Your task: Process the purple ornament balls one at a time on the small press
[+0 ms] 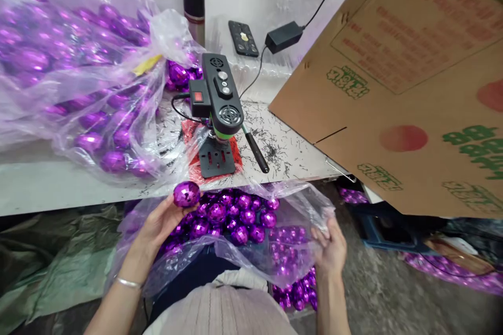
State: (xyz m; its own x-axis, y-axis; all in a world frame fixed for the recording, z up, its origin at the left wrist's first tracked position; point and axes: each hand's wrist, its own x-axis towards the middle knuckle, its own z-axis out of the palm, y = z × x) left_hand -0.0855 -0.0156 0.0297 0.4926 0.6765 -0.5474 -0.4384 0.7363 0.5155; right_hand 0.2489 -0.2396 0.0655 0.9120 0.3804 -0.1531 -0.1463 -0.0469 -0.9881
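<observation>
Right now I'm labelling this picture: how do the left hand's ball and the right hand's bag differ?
The ball is round and faceted; the bag is loose and wrinkled. The ball is opaque purple; the bag is see-through. The ball is small; the bag is much larger. Both shine.

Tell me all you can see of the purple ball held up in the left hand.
The ball is round, purple and glossy, its surface cut into small mirror-like facets with bright highlights and darker patches. It looks like metallic-coated plastic, though the picture cannot confirm that. It appears whole; no cap or hole can be made out. The left hand holds it from below and the side, near the front edge of the table, by the clear bag of similar balls.
</observation>
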